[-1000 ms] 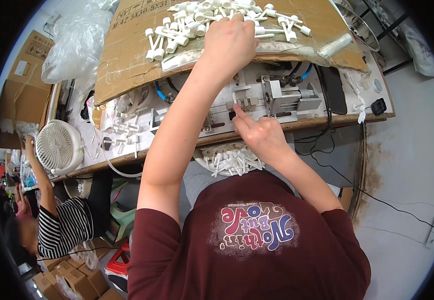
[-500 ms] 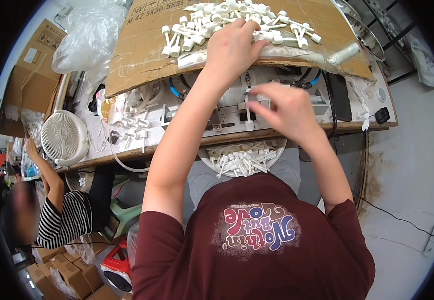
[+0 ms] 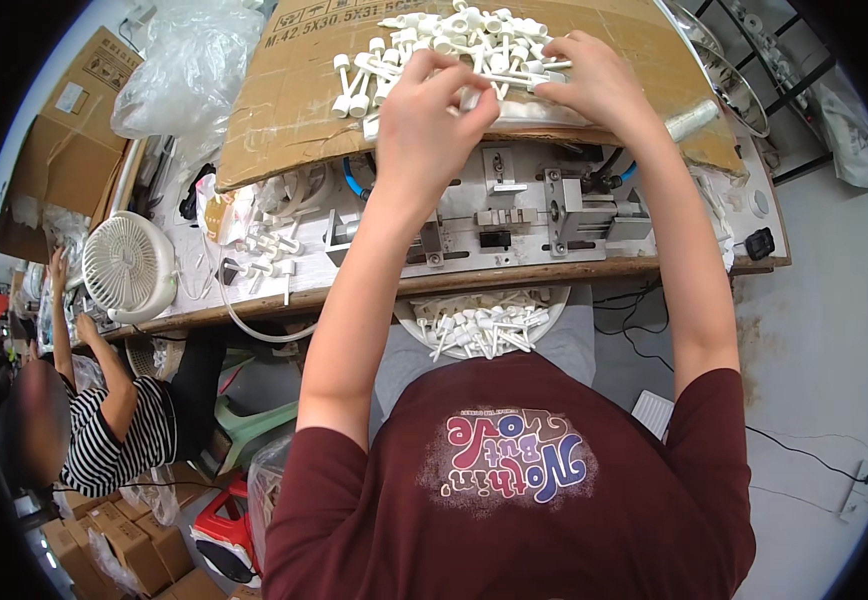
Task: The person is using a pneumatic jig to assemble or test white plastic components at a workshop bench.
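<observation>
A heap of white plastic rod-and-cap pieces [image 3: 454, 45] lies on a cardboard sheet [image 3: 284, 110] over the bench. My left hand [image 3: 424, 130] is at the heap's near side, fingertips pinched around a white plastic piece [image 3: 469, 98] that they partly hide. Over on the heap's right side, my right hand [image 3: 599, 88] has thumb and fingers apart, touching or close to several pieces there. Below the cardboard, a metal clamping fixture [image 3: 499, 220] sits between my forearms, with no upright white rod showing in it. A bowl [image 3: 404, 318] of more such pieces rests at my lap.
On the left stand a white fan [image 3: 129, 265] and loose white pieces [image 3: 269, 245] beside a clear hose [image 3: 249, 325]. Plastic bags [image 3: 189, 75] lie behind. A co-worker in a striped top [image 3: 119, 430] sits at left. Blue air tubing [image 3: 354, 178] runs under the cardboard edge.
My right hand has moved from the fixture up to the heap's right side. The upright white rod is gone from the fixture. My left hand has drawn back toward me, pinching a piece.
</observation>
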The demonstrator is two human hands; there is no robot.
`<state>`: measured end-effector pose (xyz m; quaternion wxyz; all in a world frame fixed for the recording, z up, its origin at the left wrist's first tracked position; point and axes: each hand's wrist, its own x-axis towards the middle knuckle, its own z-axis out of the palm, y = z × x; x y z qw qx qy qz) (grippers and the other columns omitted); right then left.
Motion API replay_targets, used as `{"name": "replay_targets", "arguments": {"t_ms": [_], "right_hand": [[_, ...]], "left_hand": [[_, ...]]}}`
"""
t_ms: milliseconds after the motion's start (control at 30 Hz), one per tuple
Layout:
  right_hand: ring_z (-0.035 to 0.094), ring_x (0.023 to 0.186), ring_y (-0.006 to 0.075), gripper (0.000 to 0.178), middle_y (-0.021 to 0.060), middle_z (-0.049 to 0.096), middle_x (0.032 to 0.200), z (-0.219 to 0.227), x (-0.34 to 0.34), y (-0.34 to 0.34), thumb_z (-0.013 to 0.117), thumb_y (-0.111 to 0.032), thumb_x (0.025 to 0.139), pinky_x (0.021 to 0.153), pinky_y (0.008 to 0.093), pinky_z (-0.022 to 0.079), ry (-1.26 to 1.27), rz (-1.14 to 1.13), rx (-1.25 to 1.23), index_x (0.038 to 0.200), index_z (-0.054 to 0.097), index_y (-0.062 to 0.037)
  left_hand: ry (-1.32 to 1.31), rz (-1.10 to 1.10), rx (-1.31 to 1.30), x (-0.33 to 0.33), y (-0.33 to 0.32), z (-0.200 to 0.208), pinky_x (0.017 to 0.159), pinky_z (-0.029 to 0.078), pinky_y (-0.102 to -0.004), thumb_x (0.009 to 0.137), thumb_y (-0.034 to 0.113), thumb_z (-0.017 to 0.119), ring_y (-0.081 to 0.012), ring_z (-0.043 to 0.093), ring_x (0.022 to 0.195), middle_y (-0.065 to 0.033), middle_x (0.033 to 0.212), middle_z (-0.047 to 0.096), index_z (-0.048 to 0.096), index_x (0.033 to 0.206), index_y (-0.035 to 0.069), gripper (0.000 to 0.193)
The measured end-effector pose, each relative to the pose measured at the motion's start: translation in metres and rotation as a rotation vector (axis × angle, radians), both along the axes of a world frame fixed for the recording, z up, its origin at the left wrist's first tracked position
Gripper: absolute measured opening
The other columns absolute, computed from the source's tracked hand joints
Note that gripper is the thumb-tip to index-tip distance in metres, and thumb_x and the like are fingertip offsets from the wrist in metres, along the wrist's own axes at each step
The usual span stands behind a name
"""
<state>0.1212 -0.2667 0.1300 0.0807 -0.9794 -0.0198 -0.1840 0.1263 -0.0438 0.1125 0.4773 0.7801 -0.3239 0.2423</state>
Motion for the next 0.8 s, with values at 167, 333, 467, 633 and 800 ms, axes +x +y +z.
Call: {"name": "replay_targets", "arguments": {"t_ms": [167, 333, 467, 633, 800], "right_hand": [[0.062, 0.107, 0.0322, 0.039, 0.0144, 0.064, 0.110, -0.007, 0.034, 0.011, 0.068, -0.017, 0.075, 0.091, 0.0441, 0.050, 0.209, -0.026, -0.149, 0.112, 0.060, -0.0056], [0.064, 0.099, 0.0345, 0.033, 0.0123, 0.065, 0.111, -0.014, 0.041, 0.005, 0.064, -0.008, 0.077, 0.082, 0.0460, 0.053, 0.175, 0.130, -0.367, 0.109, 0.056, -0.0048], [0.066, 0.092, 0.0357, 0.031, 0.0101, 0.064, 0.113, -0.019, 0.023, -0.002, 0.059, 0.001, 0.080, 0.076, 0.0438, 0.055, -0.036, 0.203, -0.419, 0.111, 0.055, -0.0062], [0.065, 0.094, 0.0362, 0.043, 0.0097, 0.063, 0.115, -0.019, -0.010, -0.010, 0.061, 0.004, 0.080, 0.077, 0.0425, 0.055, -0.358, 0.278, -0.175, 0.121, 0.055, -0.0088], [0.066, 0.088, 0.0320, 0.040, 0.0103, 0.065, 0.108, -0.020, -0.040, 0.001, 0.063, 0.001, 0.087, 0.075, 0.0382, 0.054, -0.549, 0.278, 0.039, 0.125, 0.057, -0.0096]], "left_hand": [[0.159, -0.154, -0.057, -0.048, 0.037, 0.004, 0.068, 0.060, -0.0255, 0.074, 0.013, 0.085, -0.0129, 0.068, 0.081, -0.0075, 0.108, 0.063, 0.074, 0.096, 0.003, 0.026], [0.288, -0.238, 0.077, -0.085, 0.052, -0.022, 0.076, 0.062, -0.0288, 0.074, 0.004, 0.083, -0.0171, 0.069, 0.093, -0.0108, 0.127, 0.060, 0.073, 0.106, 0.003, 0.033], [0.314, -0.285, 0.131, -0.104, 0.055, -0.063, 0.074, 0.057, -0.0337, 0.078, 0.005, 0.078, -0.0206, 0.070, 0.085, -0.0120, 0.132, 0.058, 0.070, 0.109, 0.002, 0.033], [-0.050, -0.099, 0.399, -0.116, 0.052, -0.093, 0.066, 0.054, -0.0314, 0.073, 0.012, 0.078, -0.0195, 0.070, 0.075, -0.0100, 0.123, 0.068, 0.072, 0.105, 0.004, 0.033], [-0.113, -0.065, 0.476, -0.114, 0.038, -0.104, 0.059, 0.051, -0.0286, 0.072, 0.013, 0.079, -0.0171, 0.068, 0.066, -0.0055, 0.119, 0.070, 0.074, 0.103, 0.007, 0.032]]}}
